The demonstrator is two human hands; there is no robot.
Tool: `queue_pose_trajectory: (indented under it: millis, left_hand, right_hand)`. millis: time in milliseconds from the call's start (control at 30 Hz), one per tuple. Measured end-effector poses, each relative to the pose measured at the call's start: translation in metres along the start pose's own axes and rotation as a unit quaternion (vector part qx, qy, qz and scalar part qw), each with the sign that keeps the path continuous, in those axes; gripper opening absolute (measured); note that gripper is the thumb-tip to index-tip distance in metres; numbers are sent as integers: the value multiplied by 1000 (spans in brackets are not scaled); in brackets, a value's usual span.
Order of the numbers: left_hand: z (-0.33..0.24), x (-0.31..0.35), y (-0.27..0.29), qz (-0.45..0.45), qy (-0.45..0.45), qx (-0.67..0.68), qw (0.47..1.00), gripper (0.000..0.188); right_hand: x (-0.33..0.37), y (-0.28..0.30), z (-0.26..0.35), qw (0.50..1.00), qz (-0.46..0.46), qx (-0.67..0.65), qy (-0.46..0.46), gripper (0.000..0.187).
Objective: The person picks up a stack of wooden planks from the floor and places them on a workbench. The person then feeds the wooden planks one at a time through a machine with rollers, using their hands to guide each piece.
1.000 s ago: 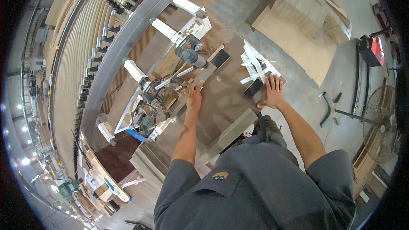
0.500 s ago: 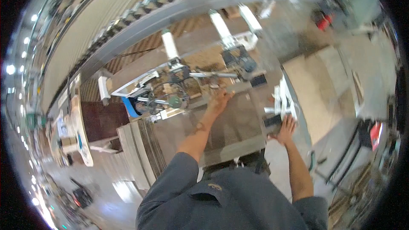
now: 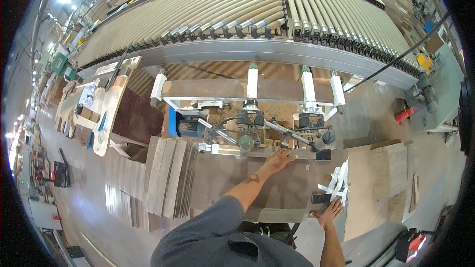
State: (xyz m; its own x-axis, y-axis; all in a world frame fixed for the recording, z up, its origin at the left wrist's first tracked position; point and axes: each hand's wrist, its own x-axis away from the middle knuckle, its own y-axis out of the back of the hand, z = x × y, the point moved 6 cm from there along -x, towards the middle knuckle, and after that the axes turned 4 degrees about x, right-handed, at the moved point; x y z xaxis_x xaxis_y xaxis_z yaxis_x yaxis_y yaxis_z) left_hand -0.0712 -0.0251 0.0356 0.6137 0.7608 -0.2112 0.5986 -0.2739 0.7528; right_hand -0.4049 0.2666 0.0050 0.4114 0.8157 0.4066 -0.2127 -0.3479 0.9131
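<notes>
My left hand (image 3: 278,161) reaches forward and rests at the near edge of the machine, on a narrow grey-brown plank (image 3: 262,153). Its thumb is spread to the right and its other fingers are bent forward; a firm grip on the plank does not show. My right hand (image 3: 328,213) lies at the right end of the bench with its fingers spread. It is beside a bundle of white strips (image 3: 338,182) and a small black block (image 3: 321,199). Beyond my left hand stand the machine's dark motor heads (image 3: 251,118) on white arms.
A stack of grey-brown planks (image 3: 170,178) stands left of the bench. Cardboard-coloured sheets (image 3: 366,193) lie at the right. Across the back runs a roller conveyor (image 3: 222,10) with a grey rail. A table with tools (image 3: 96,104) is far left; a red fire extinguisher (image 3: 404,114) stands far right.
The view has tilted up and levelled, bringing more of the conveyor into sight. Both hands stay at about the same places on the bench, with no clear change in their hold.
</notes>
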Motion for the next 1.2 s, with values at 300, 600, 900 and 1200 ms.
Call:
queue_pose_trajectory:
  millis: [300, 600, 900, 1200]
  left_hand:
    - [7, -3, -9, 35, 1, -6, 999, 44]
    - [10, 1, -5, -29, -15, 34, 999, 52]
    - [20, -5, -2, -41, 0, 78, 996, 51]
    - [-7, -15, 8, 44, -37, -88, 994, 42]
  right_hand:
    - [-1, 0, -1, 999, 46, 1, -26, 172]
    - [-6, -2, 0, 999, -25, 8, 23, 170]
    - [-11, 5, 11, 1000, 16, -20, -1, 170]
    - [2, 4, 5, 999, 27, -34, -10, 165]
